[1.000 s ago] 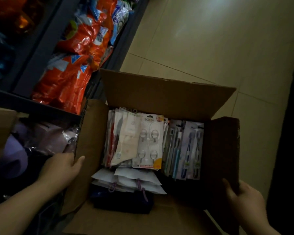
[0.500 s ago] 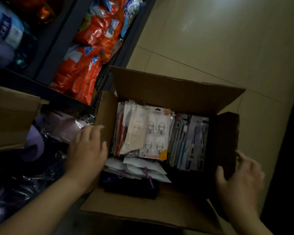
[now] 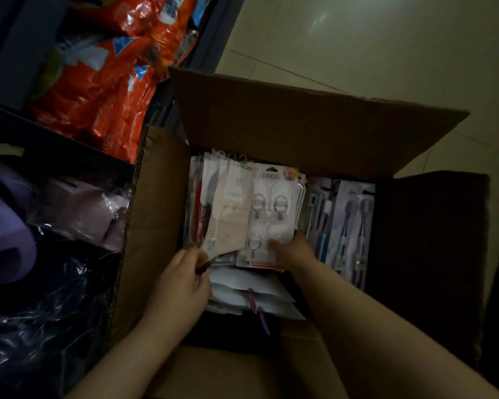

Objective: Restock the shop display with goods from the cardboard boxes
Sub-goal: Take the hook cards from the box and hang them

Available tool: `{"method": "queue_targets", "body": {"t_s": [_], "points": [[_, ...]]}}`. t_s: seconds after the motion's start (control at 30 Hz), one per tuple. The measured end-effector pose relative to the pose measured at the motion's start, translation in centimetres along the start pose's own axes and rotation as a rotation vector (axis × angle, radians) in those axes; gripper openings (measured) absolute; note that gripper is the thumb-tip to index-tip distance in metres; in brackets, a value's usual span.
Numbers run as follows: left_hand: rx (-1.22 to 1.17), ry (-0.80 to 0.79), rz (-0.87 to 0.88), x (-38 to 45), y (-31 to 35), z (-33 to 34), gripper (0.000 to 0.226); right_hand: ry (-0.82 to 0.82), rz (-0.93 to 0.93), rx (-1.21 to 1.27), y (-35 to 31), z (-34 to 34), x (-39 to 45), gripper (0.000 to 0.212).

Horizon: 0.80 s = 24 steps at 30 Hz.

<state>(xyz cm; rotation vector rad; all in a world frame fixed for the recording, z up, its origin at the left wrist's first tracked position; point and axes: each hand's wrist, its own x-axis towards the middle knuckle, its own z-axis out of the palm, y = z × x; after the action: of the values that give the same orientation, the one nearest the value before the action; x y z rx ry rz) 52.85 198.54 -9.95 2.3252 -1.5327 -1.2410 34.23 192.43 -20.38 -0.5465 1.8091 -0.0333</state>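
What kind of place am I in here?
Most likely a small shop aisle during restocking. An open cardboard box on the tiled floor holds carded hook packs and toothbrush packs, and orange snack bags fill a dark shelf beside it.

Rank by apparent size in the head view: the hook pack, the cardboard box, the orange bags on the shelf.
1. cardboard box, by far the largest.
2. orange bags, taken together.
3. hook pack, smallest.
The bags lie farther away, so their true size is unsure.
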Motion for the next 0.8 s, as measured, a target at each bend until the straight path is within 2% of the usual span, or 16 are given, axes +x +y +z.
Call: {"method": "queue_targets", "body": {"t_s": [0.1, 0.23, 0.4, 0.5, 0.6, 0.8], "points": [[-0.029, -0.001, -0.039, 0.1, -0.6, 0.6, 0.022, 0.061, 0.017, 0.040, 0.5, 0.3, 0.0, 0.060], [-0.085, 0.001, -0.075, 0.1, -0.3, 0.9, 0.019, -0.080, 0.085, 0.278, 1.0, 0.5, -0.3, 0.039], [-0.102, 0.019, -0.058, 0.5, -0.3, 0.6, 0.016, -0.148, 0.211, 0.432, 0.8, 0.6, 0.3, 0.037], [-0.096, 0.016, -0.068, 0.7, -0.9, 0.7, 0.016, -0.176, 0.266, 0.428, 1.0, 1.3, -0.1, 0.029], [-0.094, -0.002, -0.092, 0.7, -1.4, 1.0, 0.016, -0.122, 0.214, 0.391, 1.9, 1.9, 0.4, 0.042], [-0.109, -0.016, -0.110, 0.6, -2.1, 1.3, 0.018, -0.049, 0.143, 0.349, 1.6, 2.3, 0.5, 0.050]]}}
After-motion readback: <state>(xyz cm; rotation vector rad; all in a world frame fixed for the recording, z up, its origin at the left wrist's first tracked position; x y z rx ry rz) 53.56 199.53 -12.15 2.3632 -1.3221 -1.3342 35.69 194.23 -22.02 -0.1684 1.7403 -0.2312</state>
